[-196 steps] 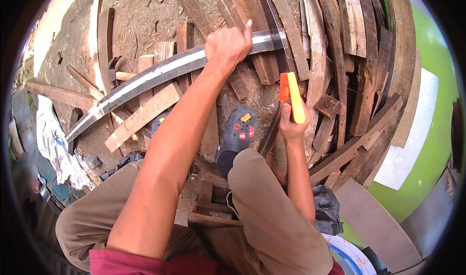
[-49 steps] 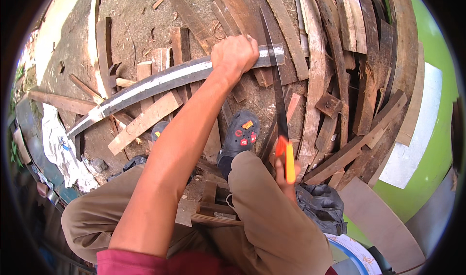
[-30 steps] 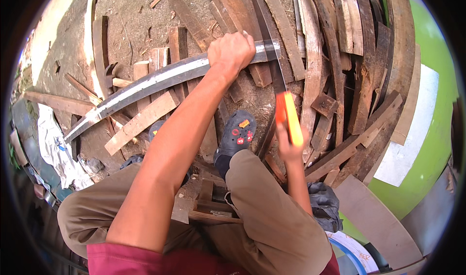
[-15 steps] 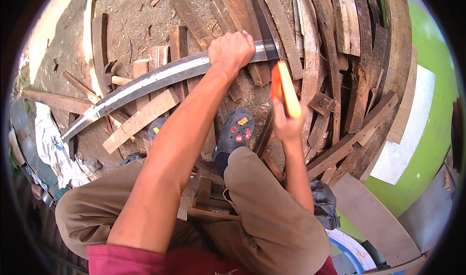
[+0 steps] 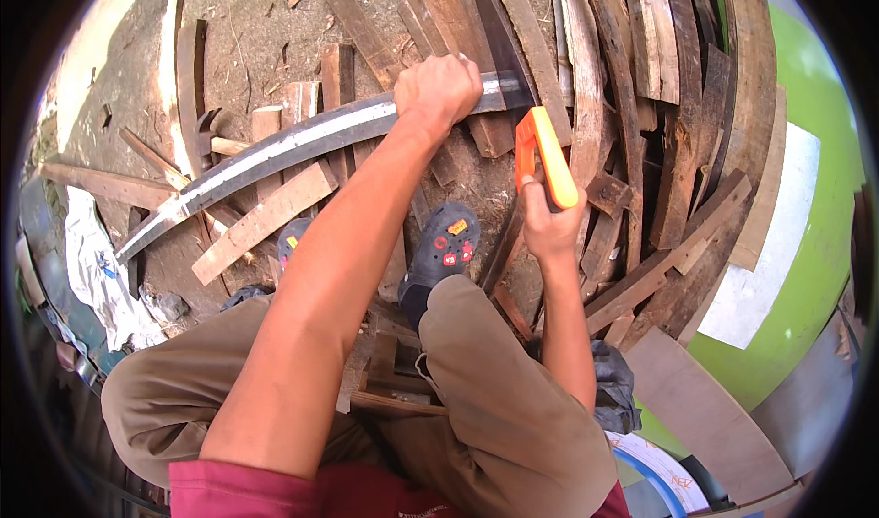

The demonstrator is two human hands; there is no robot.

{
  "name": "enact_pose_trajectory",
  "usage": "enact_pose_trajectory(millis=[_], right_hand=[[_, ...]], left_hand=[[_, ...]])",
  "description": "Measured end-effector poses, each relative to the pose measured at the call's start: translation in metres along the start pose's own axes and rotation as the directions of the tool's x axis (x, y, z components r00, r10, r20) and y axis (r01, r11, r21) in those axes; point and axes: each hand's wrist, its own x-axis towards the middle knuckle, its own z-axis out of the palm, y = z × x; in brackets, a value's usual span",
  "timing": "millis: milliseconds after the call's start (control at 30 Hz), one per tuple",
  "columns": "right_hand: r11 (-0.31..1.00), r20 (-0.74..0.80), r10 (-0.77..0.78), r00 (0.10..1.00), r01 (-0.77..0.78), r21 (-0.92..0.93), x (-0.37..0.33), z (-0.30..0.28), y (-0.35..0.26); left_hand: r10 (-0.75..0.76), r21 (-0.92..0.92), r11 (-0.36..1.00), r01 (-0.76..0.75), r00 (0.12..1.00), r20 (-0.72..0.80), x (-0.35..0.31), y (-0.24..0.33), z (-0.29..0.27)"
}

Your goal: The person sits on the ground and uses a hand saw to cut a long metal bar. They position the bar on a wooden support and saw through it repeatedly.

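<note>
My left hand [image 5: 438, 92] is closed over a long, narrow dark plank [image 5: 302, 141] with a white stripe along it, pressing near its right end. The plank slopes from the upper middle down to the left, resting across other wood pieces; the fisheye view makes it look bent. Closed around the orange handle of a handsaw [image 5: 550, 159] is my right hand [image 5: 552, 225]. The saw's dark blade [image 5: 502, 37] points away from me and meets the plank just right of my left hand. Its exact contact with the wood is hard to make out.
Loose boards [image 5: 632, 88] pile up at the right, beside a green surface with a white sheet [image 5: 765, 234]. Shorter offcuts [image 5: 265, 223] lie under the plank. A white cloth [image 5: 105, 275] is at the left. My clog-clad foot [image 5: 441, 251] stands between the hands.
My right hand and the handsaw have moved slightly forward, away from me, and a little to the right. My left hand keeps its hold on the plank in nearly the same place.
</note>
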Motion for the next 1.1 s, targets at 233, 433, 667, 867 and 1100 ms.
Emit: enact_pose_trajectory(millis=[233,433,667,867,1100], right_hand=[[0.982,0.018,-0.096,0.995,0.098,-0.161,-0.172,-0.076,0.022],[0.901,0.037,0.214,0.976,-0.212,0.377,-0.053,-0.066,0.044],[0.962,-0.044,-0.232,0.972,0.223,-0.160,-0.083,-0.027,0.042],[0.941,-0.019,0.140,0.990,-0.127,0.313,-0.106,-0.051,0.062],[0.917,-0.148,-0.065,0.987,0.118,0.382,-0.132,-0.075,0.054]], left_hand=[[-0.029,0.009,1.000,0.029,0.998,0.047,-0.001,0.008,0.005],[-0.082,-0.034,0.996,0.085,0.994,0.076,0.015,-0.001,-0.011],[-0.039,-0.051,0.998,0.035,0.996,-0.082,0.006,0.001,0.000],[0.549,0.287,0.832,-0.476,0.781,-0.297,-0.028,-0.041,0.019],[0.465,0.273,0.856,-0.439,0.884,-0.037,-0.026,-0.042,0.009]])
